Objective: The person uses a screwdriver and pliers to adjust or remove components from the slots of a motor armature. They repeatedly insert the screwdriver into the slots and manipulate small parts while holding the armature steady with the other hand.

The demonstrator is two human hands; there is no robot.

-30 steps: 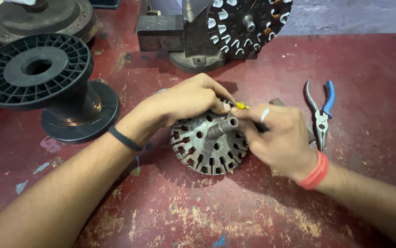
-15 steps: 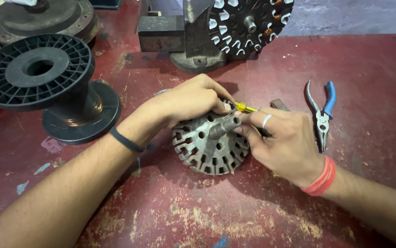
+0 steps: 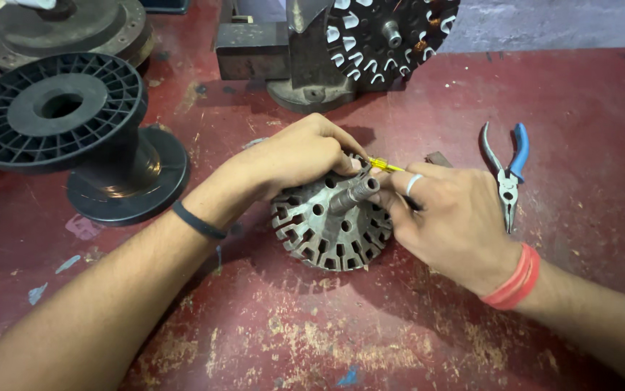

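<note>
Only one view here, the head cam looking straight down at a worn red tabletop (image 3: 312,340) with the paint scuffed off in patches.

Dead centre is a grey slotted metal core (image 3: 330,230), round, with slots cut all around its rim and a short shaft (image 3: 356,192) sticking up out of the middle, tilted a bit toward the upper right. It lies flat on the tabletop, right between the two hands.

The left hand (image 3: 294,156) comes in from the lower left, black band (image 3: 198,220) on the wrist, and sits over the top left edge of the core with the fingers curled down. Its grip is pinched on a thin yellow strip (image 3: 385,165) just above the shaft. The right hand (image 3: 454,217) comes in from the lower right, red band (image 3: 515,279) on the wrist and a silver ring (image 3: 413,183) on one finger. Its fingers are clenched against the right side of the core next to the shaft, touching it, and its fingertip meets the other end of the same yellow strip.

Around that: blue-handled pliers (image 3: 506,174) lying just beside the right hand, not touched. A big black plastic spool (image 3: 73,137) stands well off to the left. At the top edge there's a dark metal stand (image 3: 305,65) carrying another slotted core (image 3: 388,36), black, with white inserts and a bit of copper wire. A rusty round metal part (image 3: 66,29) sits in the top left corner.
</note>
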